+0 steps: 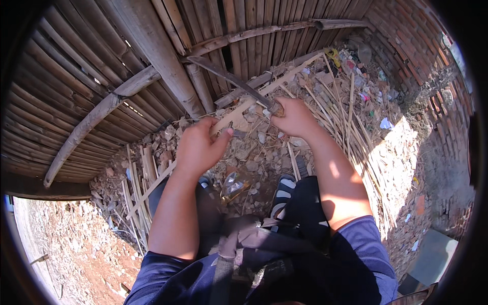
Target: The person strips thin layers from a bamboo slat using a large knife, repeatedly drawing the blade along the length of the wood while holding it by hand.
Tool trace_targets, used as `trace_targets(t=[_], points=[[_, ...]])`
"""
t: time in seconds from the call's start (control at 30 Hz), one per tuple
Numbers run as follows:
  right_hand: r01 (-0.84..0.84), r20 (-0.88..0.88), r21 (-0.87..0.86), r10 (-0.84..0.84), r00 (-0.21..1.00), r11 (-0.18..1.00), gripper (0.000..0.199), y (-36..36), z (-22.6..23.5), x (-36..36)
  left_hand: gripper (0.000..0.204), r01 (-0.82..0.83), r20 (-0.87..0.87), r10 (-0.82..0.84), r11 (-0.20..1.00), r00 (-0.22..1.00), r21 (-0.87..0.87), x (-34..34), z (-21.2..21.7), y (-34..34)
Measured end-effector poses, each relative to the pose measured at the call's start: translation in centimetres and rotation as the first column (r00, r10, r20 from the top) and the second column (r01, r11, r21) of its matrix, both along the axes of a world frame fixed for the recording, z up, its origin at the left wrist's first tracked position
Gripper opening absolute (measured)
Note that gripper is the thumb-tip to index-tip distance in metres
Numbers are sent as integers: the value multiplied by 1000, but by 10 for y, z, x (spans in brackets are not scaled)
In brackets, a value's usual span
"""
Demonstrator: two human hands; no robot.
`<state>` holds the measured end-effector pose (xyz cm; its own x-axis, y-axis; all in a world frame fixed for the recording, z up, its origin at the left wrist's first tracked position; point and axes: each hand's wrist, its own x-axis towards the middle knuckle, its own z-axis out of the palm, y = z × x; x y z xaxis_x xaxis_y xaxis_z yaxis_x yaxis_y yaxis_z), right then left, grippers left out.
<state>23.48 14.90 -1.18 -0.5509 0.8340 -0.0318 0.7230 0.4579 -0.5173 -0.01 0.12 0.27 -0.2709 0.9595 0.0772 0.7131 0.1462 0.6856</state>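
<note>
My right hand [295, 118] is closed round the handle of a machete. Its long dark blade [223, 74] points up and to the left, lying across a pale flat bamboo strip [300, 66]. The strip runs slantwise from the far right, through my left hand [197, 146], and down past my left forearm. My left fingers are wrapped round it, with the thumb pointing toward the blade. The spot where blade and strip cross is just left of my right fist; I cannot tell whether they touch.
Split bamboo strips [351, 147] lie in a long pile on the right, with more strips [144, 175] at the left. A bamboo wall with a thick pole [157, 51] rises ahead. A brick wall [406, 46] stands right. A clear plastic wrapper [234, 187] lies on the rubble between my feet.
</note>
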Motion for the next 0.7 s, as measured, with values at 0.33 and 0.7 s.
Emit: trace_targets(t=[0.33,0.7], points=[[208,-84,43,-204,975,977,47,19,-33,17,46,4,13,-4,1000,1000,-25,3,1,2],[-148,124,-88,158,980,985,44,-21,5,-17,48,21,-24,-21,1000,999,-9,2,-7,1]])
